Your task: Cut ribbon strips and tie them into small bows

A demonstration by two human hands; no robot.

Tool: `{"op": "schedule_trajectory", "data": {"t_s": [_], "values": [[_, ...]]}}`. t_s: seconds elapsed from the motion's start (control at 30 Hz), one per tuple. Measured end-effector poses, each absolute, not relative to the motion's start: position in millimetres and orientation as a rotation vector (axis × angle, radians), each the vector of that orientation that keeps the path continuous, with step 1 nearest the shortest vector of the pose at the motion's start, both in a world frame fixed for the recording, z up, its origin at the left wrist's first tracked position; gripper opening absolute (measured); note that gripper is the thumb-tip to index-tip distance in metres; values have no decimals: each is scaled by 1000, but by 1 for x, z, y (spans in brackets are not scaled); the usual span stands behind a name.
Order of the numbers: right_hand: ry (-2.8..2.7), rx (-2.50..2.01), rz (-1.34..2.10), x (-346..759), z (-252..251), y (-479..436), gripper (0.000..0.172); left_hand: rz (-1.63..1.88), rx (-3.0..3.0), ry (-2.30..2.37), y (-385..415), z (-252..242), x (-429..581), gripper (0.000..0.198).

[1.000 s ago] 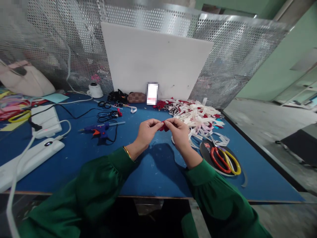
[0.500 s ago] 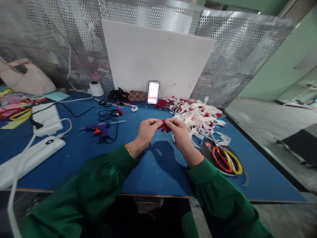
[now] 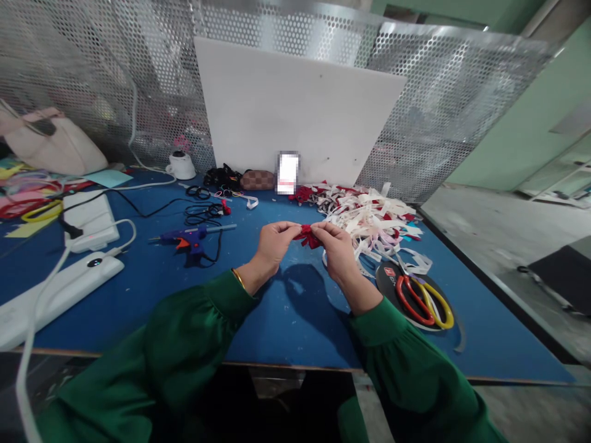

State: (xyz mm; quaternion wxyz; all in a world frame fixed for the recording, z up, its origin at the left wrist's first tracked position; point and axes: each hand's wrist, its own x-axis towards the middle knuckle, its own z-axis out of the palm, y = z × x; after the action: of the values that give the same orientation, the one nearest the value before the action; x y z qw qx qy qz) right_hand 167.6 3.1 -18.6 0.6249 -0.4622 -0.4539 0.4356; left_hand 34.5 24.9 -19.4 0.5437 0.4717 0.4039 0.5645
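A small dark red ribbon bow [image 3: 308, 236] is held up over the blue table [image 3: 258, 332], stretched between my two hands. My left hand [image 3: 276, 247] pinches its left side between thumb and fingers. On the other side my right hand [image 3: 338, 249] grips the bow's right loop the same way. Fingertips cover both ends of the bow, so only its middle and hanging tails show. Just beyond my right hand lies a heap of white, pink and red ribbon pieces [image 3: 369, 215].
Red and yellow-handled scissors [image 3: 418, 301] rest on a black ribbon reel [image 3: 388, 280] at the right. A blue glue gun [image 3: 187, 240] lies left of my hands. White power strips [image 3: 60, 295] with cables occupy the left side. A bright phone [image 3: 287, 173] leans against a white board [image 3: 295, 111].
Slightly more of the red bow shows between my fingers, as my right hand has shifted a little to the right. Both hands keep their pinch; the view has moved slightly.
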Motion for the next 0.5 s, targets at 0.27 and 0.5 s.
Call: {"op": "schedule_trajectory", "data": {"t_s": [0.27, 0.5], "values": [[-1082, -1082, 959, 166, -24, 5, 19, 1338, 1109, 964, 27, -22, 35, 14], [-1039, -1067, 899, 167, -27, 7, 20, 1336, 1072, 1000, 26, -21, 35, 16]]}}
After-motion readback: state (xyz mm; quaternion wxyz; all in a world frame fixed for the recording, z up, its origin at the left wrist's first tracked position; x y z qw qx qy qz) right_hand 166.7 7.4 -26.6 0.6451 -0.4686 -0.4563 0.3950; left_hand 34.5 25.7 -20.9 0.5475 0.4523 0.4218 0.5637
